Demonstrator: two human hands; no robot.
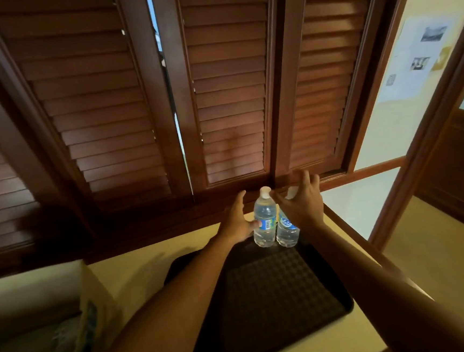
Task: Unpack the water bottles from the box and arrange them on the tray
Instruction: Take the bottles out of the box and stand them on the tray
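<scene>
Upright, two bottles [265, 218] stand between both hands' spread fingers [308, 181].

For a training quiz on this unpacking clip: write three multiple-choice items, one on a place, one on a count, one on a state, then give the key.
1. Where do the bottles stand?
A. at the tray's far end
B. inside the box
C. on the floor

2. How many bottles are on the tray?
A. one
B. two
C. four

3. How are the hands?
A. both open by the bottles
B. both in the box
C. both clenched in fists

Key: A, both bottles stand upright at the far edge of the dark tray; B, a second bottle stands beside the first; A, the left hand and right hand have spread fingers, while the box sits apart at left.
</scene>
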